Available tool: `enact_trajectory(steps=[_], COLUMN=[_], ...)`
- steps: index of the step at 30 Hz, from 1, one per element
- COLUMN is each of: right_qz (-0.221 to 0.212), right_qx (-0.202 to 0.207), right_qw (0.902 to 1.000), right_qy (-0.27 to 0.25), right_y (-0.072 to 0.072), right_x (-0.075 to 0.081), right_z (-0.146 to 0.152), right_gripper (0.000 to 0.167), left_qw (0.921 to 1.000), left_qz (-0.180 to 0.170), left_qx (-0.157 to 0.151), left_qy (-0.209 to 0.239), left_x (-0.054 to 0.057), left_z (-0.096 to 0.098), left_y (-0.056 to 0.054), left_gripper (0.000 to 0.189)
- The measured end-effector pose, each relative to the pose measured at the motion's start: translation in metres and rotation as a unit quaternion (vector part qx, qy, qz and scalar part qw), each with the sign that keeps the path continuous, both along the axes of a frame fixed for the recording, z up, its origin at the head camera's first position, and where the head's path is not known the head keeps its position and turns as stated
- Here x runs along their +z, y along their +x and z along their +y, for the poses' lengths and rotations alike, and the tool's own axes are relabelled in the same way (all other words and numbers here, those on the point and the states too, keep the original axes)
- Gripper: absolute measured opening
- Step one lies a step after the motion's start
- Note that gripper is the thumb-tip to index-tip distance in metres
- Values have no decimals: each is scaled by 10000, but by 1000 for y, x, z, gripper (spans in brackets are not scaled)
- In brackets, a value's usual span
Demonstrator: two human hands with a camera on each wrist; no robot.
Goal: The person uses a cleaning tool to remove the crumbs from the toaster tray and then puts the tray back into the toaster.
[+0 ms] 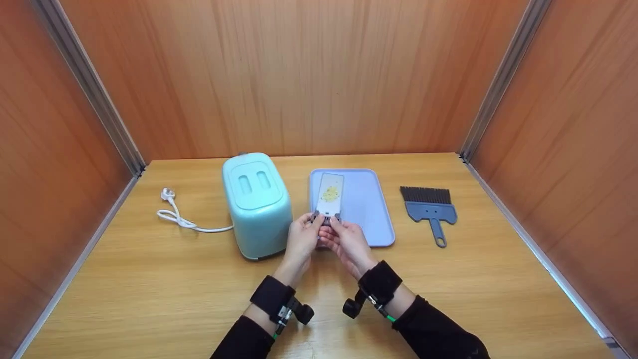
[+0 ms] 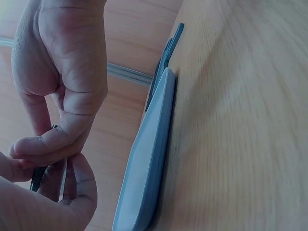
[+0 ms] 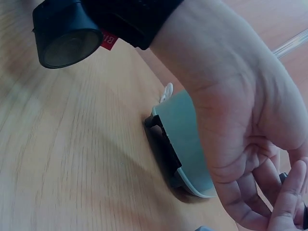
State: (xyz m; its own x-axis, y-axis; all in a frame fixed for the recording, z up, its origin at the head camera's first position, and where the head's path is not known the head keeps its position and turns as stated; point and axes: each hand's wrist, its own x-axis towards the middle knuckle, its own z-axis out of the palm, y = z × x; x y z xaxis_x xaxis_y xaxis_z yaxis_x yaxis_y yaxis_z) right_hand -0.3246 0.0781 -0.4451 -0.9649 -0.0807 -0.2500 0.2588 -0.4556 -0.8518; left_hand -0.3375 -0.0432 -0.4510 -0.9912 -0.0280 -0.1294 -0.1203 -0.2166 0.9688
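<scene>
A flat metal crumb tray [image 1: 327,205] with a dark grey end piece is held by both hands, with yellow crumbs [image 1: 330,194] scattered on it. My left hand [image 1: 302,240] pinches the left side of its near end, thumb on top; my right hand [image 1: 351,246] pinches the right side. The crumb tray appears above the left part of a lavender serving tray [image 1: 368,204]. Beside my left hand stands a mint-green toaster [image 1: 261,219], its lid on. In the left wrist view, fingers hide most of the crumb tray.
A white cord with a plug [image 1: 168,194] trails left from the toaster. Right of the serving tray lies a grey brush [image 1: 429,211] with dark bristles, handle towards me. Wooden panels [image 1: 299,75] enclose the table [image 1: 174,299] at the back and sides.
</scene>
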Motion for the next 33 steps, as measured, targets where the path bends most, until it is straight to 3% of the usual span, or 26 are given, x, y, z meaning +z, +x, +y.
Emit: enact_trajectory(steps=[14, 18, 22, 29, 33], right_qz=[-11, 19, -32, -250, -295], right_qx=[384, 724, 891, 266, -79], right_qw=[9989, 9960, 9901, 9831, 9655], right_qy=[253, 531, 1085, 1792, 2586], right_y=[-3, -5, -10, -24, -36], right_x=[-2, -2, -3, -4, 1], right_z=[1, 11, 29, 75, 108], right_gripper=[26, 38, 55, 69, 63], left_qw=[9998, 9996, 9999, 9992, 9981], left_qz=[70, 92, 19, -164, -268], left_qx=[14, -35, -150, -264, -309], left_qy=[-165, -271, -62, 241, 463], left_x=[0, 0, 2, 7, 9], left_z=[-5, -6, -6, -6, -5], left_y=[-8, -9, -10, -10, -9], left_gripper=[20, 21, 24, 32, 32])
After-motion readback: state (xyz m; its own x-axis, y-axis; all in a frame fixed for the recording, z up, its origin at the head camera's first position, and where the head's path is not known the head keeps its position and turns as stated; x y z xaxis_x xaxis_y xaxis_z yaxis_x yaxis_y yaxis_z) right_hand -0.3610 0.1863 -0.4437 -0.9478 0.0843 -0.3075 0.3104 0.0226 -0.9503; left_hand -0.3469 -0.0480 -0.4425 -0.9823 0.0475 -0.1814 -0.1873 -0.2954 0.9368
